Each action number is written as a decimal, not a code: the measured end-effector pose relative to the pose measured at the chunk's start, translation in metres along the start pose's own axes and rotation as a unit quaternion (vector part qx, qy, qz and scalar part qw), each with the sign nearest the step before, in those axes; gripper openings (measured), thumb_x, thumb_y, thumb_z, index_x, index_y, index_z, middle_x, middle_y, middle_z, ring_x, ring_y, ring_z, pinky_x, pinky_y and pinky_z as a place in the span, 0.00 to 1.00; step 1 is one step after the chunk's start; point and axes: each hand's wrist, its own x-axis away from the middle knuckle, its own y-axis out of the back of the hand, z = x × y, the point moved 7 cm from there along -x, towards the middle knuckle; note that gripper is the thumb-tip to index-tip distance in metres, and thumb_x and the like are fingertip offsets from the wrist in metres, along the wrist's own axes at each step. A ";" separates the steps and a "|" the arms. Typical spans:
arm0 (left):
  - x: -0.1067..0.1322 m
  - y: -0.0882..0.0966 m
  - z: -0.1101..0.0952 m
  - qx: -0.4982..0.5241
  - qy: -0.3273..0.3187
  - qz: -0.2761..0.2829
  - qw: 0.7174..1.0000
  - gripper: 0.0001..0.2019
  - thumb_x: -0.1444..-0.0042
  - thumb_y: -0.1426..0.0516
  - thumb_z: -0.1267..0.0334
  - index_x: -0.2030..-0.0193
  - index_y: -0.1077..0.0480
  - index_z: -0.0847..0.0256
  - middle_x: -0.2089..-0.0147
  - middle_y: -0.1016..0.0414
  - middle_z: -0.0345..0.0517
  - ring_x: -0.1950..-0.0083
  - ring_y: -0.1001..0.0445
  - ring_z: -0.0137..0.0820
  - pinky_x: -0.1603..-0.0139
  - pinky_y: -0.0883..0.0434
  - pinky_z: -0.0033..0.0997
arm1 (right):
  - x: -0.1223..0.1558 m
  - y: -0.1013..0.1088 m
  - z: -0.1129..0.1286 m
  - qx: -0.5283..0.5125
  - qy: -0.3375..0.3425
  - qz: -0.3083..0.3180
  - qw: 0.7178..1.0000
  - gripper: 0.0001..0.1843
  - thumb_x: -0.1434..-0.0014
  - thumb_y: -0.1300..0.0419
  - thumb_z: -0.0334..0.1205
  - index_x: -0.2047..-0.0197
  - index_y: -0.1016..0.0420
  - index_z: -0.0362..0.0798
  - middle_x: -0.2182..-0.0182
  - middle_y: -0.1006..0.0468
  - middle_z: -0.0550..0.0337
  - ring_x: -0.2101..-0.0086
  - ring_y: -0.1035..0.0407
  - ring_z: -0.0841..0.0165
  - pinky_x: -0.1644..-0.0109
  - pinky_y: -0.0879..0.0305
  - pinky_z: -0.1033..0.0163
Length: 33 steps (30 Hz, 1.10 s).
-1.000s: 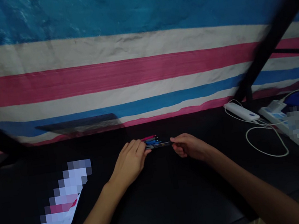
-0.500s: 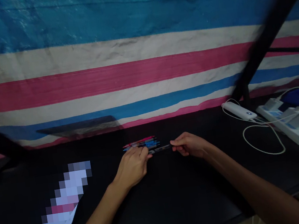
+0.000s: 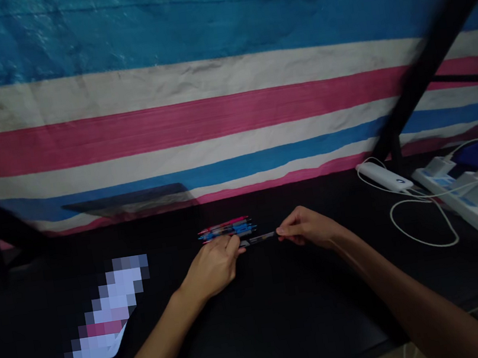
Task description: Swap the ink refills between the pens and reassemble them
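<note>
A dark pen stretches between my two hands, low over the black table. My left hand is closed around its left end, and the fingers cover that part. At the other end, my right hand pinches the pen's tip between thumb and fingers. Just beyond my left hand lies a small group of pens, among them a red pen and a blue pen. My left fingers partly hide the nearest of them.
To the left lies a blurred-out, phone-like bright object. On the right are a white power bank, looping white cables and a white power strip. A striped tarp hangs behind, with a dark slanted bar at right.
My right hand has turned slightly at the pen's end, its fingers curling in more. My left hand keeps its hold. The whole view has shifted a little.
</note>
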 end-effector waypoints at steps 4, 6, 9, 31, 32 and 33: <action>0.000 -0.002 0.003 0.019 0.003 0.013 1.000 0.09 0.36 0.55 0.65 0.66 0.39 0.60 0.69 0.29 0.47 0.67 0.29 0.34 0.68 0.34 0.32 | 0.002 -0.005 0.010 0.069 0.029 0.000 0.997 0.12 0.49 0.36 0.43 0.75 0.23 0.43 0.85 0.37 0.66 0.82 0.46 0.76 0.79 0.50 0.69; 0.000 -0.001 0.007 0.020 0.008 0.013 1.000 0.09 0.36 0.56 0.65 0.66 0.39 0.60 0.69 0.29 0.47 0.68 0.29 0.34 0.68 0.34 0.32 | 0.002 -0.008 0.015 0.089 0.051 -0.028 0.994 0.10 0.48 0.36 0.42 0.74 0.24 0.43 0.84 0.36 0.66 0.82 0.44 0.76 0.79 0.47 0.69; 0.000 0.004 0.014 0.014 0.015 0.002 1.000 0.08 0.36 0.56 0.65 0.65 0.40 0.60 0.68 0.29 0.47 0.68 0.29 0.35 0.68 0.34 0.33 | 0.000 -0.010 0.017 0.076 0.070 -0.063 0.993 0.13 0.48 0.37 0.46 0.68 0.23 0.43 0.79 0.29 0.61 0.78 0.35 0.72 0.76 0.39 0.68; -0.001 0.012 0.015 0.023 0.004 -0.050 0.998 0.08 0.37 0.54 0.66 0.65 0.37 0.61 0.64 0.28 0.50 0.62 0.29 0.36 0.61 0.30 0.38 | -0.002 -0.021 0.004 -0.067 0.000 0.006 0.998 0.20 0.43 0.42 0.53 0.69 0.27 0.42 0.77 0.27 0.57 0.77 0.33 0.72 0.77 0.37 0.69; -0.001 0.013 0.016 0.023 0.006 -0.052 0.998 0.08 0.37 0.54 0.66 0.65 0.37 0.61 0.64 0.28 0.51 0.62 0.29 0.37 0.61 0.30 0.38 | -0.002 -0.019 0.007 -0.074 0.019 -0.004 0.997 0.17 0.46 0.38 0.51 0.64 0.27 0.44 0.73 0.26 0.57 0.75 0.32 0.71 0.76 0.36 0.69; -0.001 0.013 0.017 0.024 0.008 -0.053 0.998 0.07 0.37 0.54 0.66 0.64 0.37 0.61 0.63 0.28 0.51 0.61 0.29 0.37 0.60 0.30 0.38 | -0.001 -0.018 0.008 -0.078 0.028 -0.009 0.997 0.17 0.49 0.35 0.48 0.60 0.28 0.46 0.70 0.25 0.57 0.72 0.31 0.70 0.76 0.36 0.70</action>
